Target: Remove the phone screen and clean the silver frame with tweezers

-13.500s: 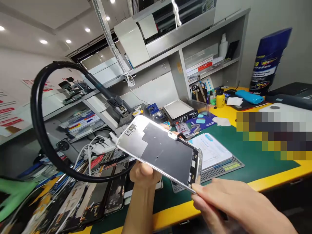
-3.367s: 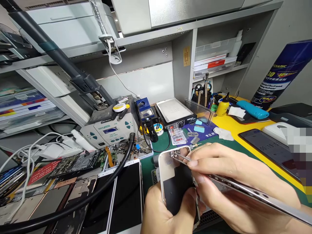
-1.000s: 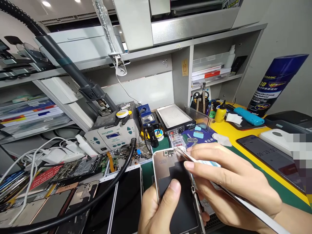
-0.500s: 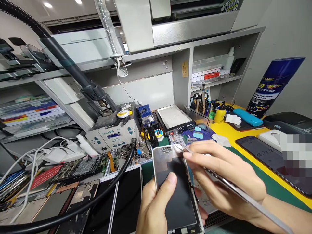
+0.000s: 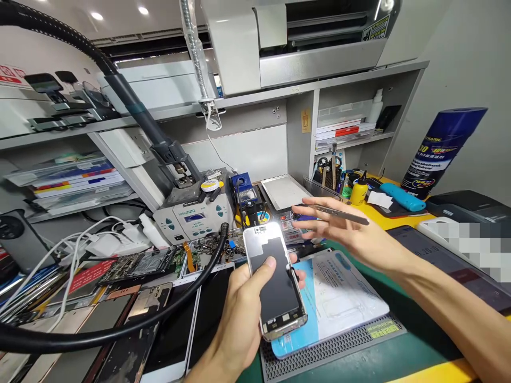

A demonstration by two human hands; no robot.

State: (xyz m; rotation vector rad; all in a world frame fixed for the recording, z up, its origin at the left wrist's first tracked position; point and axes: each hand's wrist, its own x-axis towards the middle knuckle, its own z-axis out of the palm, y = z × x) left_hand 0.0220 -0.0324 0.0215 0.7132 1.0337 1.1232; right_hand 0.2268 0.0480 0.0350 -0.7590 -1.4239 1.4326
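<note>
A phone screen assembly (image 5: 275, 287), its dark back side up with a silvery top end, is gripped in my left hand (image 5: 247, 308), the thumb pressed on its back and fingers wrapped beneath. To the right of it, my right hand (image 5: 343, 229) holds metal tweezers (image 5: 339, 214) between thumb and fingers, the other fingers spread out. The tweezers do not touch the phone part. Below my right hand lies a white and blue package (image 5: 343, 298) on a grey perforated mat (image 5: 327, 348).
Several phone screens (image 5: 211, 311) and a black hose (image 5: 159, 319) occupy the left. A grey soldering station (image 5: 191, 215) stands behind. On the right are a phone (image 5: 423, 255), a blue spray can (image 5: 443, 151) and a yellow bottle (image 5: 359, 190).
My right hand has lifted away from the phone part with the tweezers and its fingers have spread. The phone part is now farther from the camera, and the package shows more fully.
</note>
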